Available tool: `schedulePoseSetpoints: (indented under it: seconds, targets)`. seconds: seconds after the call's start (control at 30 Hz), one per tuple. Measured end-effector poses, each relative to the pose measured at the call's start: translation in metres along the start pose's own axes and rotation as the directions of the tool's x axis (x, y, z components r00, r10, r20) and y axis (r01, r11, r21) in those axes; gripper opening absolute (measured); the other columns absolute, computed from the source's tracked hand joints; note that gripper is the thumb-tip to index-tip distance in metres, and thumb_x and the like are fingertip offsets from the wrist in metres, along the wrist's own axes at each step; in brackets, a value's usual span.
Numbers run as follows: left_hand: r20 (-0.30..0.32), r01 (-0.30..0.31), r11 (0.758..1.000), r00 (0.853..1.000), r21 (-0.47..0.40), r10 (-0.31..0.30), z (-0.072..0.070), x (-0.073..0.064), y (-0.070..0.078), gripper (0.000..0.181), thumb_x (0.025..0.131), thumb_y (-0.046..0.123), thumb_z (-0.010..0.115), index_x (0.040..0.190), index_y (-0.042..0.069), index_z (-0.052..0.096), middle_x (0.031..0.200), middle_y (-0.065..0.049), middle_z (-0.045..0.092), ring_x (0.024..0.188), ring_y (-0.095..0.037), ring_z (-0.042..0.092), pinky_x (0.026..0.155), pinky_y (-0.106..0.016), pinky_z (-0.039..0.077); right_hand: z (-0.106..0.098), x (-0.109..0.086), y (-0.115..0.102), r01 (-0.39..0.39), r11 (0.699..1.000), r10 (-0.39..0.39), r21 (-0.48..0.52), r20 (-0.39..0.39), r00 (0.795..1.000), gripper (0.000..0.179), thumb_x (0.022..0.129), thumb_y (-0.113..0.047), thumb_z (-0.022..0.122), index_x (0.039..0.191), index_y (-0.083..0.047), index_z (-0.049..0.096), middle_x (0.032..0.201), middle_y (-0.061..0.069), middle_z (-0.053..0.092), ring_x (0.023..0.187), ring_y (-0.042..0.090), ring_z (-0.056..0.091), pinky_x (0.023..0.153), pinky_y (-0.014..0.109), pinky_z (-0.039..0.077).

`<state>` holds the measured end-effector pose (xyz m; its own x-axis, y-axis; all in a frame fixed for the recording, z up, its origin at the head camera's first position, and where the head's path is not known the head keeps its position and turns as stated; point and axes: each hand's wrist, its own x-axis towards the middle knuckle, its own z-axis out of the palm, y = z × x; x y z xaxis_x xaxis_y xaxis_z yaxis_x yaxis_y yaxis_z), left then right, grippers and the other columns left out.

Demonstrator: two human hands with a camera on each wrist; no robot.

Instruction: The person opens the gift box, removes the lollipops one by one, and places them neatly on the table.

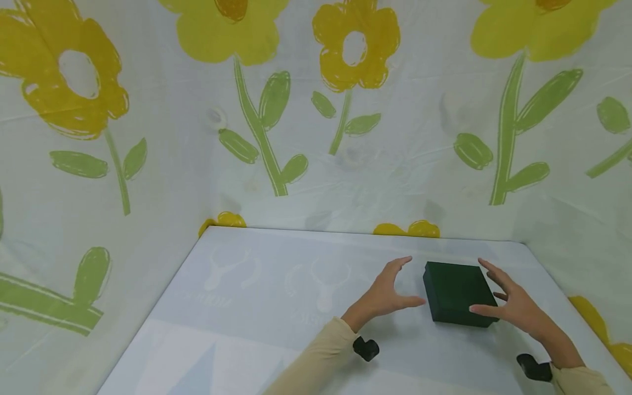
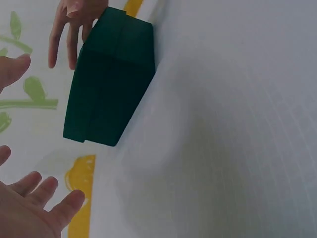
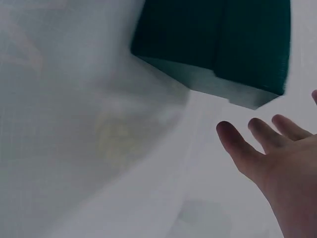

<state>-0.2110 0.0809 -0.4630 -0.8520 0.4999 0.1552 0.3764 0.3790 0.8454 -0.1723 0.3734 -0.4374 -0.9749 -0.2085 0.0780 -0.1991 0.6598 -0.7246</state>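
Left of the dark green box (image 1: 456,293), left hand (image 1: 380,294) with thumb and fingers spread wide, just short of contact. Right of the box, right hand (image 1: 518,308), also wide, thumb overlapping its near corner in the head view; contact unclear. Beneath the box, white table (image 1: 222,312). Box partly cut off in the right wrist view.

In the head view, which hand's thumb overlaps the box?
The right hand: its thumb shows in front of the dark green box, whereas the left hand has its thumb ending just short of the box's left side.
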Motion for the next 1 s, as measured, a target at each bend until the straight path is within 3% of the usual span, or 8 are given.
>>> schedulePoseSetpoints:
  seconds: [0.17,0.33,0.57,1.0]
  targets:
    - [0.100,0.008,1.000,0.995,0.026,-0.011,0.018,0.015,0.003,0.096,0.072,0.046,0.079,0.148,0.036,0.021,0.152,0.016,0.019,0.137,-0.006,0.024,0.105,-0.037,0.035,0.005,0.003,0.010,-0.060,0.998,0.060,0.035,-0.004,0.998,0.100,0.080,-0.025,0.077,0.153,-0.015,0.009,0.152,0.028,0.012,0.129,0.059,0.016,0.087,0.074,0.025]
    - [0.172,-0.014,0.998,0.985,0.061,0.003,0.033,0.028,0.004,0.104,0.072,0.041,0.080,0.151,0.028,0.014,0.154,0.011,0.014,0.139,-0.007,0.018,0.107,-0.032,0.031,0.006,0.005,0.016,-0.096,0.994,0.094,0.053,0.030,0.995,0.101,0.081,-0.024,0.075,0.153,-0.013,0.006,0.152,0.030,0.009,0.128,0.061,0.016,0.088,0.074,0.025]
    - [0.189,0.032,0.995,0.981,0.090,-0.049,0.042,0.038,0.002,0.114,0.069,0.041,0.083,0.152,0.025,0.007,0.157,0.002,0.007,0.141,-0.009,0.013,0.107,-0.032,0.031,0.006,0.005,0.027,-0.125,0.990,0.115,0.060,0.151,0.982,0.108,0.078,-0.020,0.077,0.152,-0.012,0.000,0.150,0.034,0.005,0.124,0.062,0.022,0.089,0.069,0.033]
    - [0.197,0.000,0.984,0.980,0.178,-0.036,0.041,0.044,0.001,0.118,0.064,0.044,0.085,0.152,0.021,0.009,0.155,0.009,0.010,0.140,-0.005,0.015,0.107,-0.027,0.029,0.005,0.003,0.027,-0.116,0.992,0.108,0.052,0.141,0.984,0.110,0.075,-0.019,0.080,0.153,-0.013,0.002,0.148,0.036,0.012,0.125,0.059,0.024,0.090,0.067,0.034]
